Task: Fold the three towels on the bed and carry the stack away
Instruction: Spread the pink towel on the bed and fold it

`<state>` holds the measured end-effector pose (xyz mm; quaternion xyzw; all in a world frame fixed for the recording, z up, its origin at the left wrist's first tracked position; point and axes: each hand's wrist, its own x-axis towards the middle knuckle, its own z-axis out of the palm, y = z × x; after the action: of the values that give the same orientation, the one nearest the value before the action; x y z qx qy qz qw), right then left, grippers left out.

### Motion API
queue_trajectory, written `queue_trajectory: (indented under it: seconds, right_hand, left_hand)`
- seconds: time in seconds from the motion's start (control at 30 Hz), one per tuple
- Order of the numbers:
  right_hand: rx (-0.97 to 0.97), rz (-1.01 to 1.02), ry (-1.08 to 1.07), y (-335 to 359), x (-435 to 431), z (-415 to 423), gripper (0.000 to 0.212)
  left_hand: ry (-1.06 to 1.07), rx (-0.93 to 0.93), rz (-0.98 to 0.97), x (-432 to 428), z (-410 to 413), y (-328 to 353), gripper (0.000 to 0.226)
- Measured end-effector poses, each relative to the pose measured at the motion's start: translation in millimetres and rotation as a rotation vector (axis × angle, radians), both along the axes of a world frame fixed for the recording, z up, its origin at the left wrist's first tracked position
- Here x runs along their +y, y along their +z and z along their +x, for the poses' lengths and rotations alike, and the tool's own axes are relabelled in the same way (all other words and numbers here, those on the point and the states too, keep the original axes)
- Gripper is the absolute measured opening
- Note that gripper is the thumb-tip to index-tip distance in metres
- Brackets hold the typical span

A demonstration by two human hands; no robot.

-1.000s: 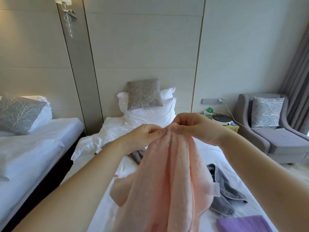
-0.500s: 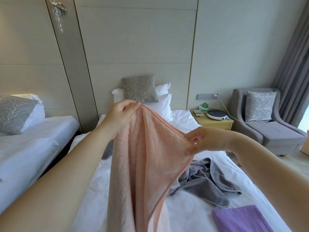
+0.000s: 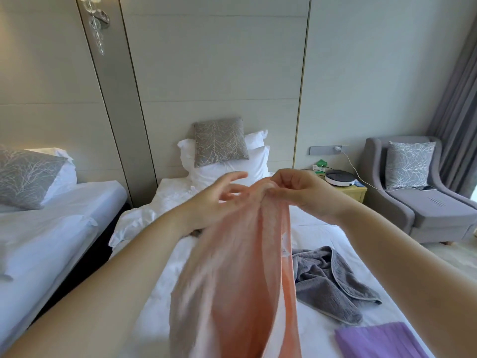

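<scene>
1. Three towels are in view, and judging from how they lie, one looks folded, one is in hand and one is untouched; nothing is stacked yet
2. Nearest, at the bottom right of the frame, the purple towel (image 3: 379,341) lies flat on the bed (image 3: 160,288) with straight edges, so it seems to be folded already, though part of it runs out of view
3. The pink towel (image 3: 240,288) hangs in the air between the two arms, above the bed, its length falling toward the camera in loose vertical pleats; it is blurred, and how many layers it has I cannot tell
4. The right hand (image 3: 300,193) grips the towel's top edge, its fingers pinched shut on the bunched cloth
5. The left hand (image 3: 219,202) is just beside that pinch with its fingers spread apart and blurred; it touches or nearly touches the cloth but has no grip on it
6. Farther off, to the right of the pink towel, the grey towel (image 3: 327,282) lies crumpled on the sheet, not yet folded
7. Left to do, by my judgement: finish the pink fold, fold the grey one, pile all three, and carry the stack off
</scene>
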<state>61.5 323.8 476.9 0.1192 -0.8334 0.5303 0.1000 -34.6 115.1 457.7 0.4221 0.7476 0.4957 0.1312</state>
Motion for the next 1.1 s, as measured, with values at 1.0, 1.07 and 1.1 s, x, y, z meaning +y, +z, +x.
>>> queue_trajectory:
  seconds: [1.0, 1.07, 1.1]
  right_hand:
    - [0.264, 0.014, -0.506, -72, -31, -5, 0.027]
    - [0.364, 0.030, -0.536, -74, -37, -5, 0.025]
    - [0.403, 0.047, -0.528, -76, -40, -5, 0.027]
  left_hand:
    - [0.023, 0.120, 0.286, 9, -6, 27, 0.016]
    - [0.031, 0.089, 0.282, 9, -4, 28, 0.013]
    - [0.036, 0.085, 0.280, 10, -4, 30, 0.012]
